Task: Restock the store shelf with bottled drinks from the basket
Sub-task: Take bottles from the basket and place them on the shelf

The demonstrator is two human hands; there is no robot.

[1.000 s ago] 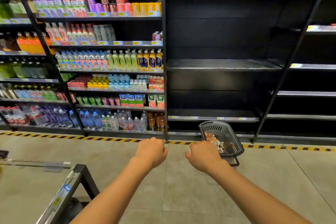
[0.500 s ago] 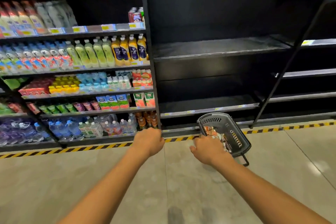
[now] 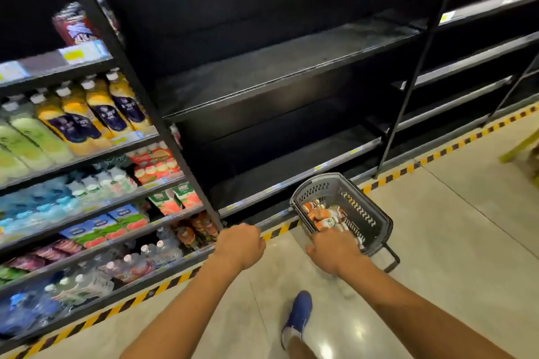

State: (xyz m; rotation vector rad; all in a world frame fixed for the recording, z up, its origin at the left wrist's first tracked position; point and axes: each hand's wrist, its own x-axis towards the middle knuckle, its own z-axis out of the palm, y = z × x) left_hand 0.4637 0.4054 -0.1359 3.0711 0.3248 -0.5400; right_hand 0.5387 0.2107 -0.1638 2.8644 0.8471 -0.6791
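The left hand [image 3: 240,245] and right hand [image 3: 332,251] are bare, as are the forearms behind the fingers. Well back from the fingers, one foot wears a blue low-cut shoe [image 3: 299,312] with a white sock [image 3: 288,336] at the ankle.

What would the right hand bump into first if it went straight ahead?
Most likely the orange bottled drinks in the grey basket. The right hand points over its near rim at them, though depth is hard to judge.
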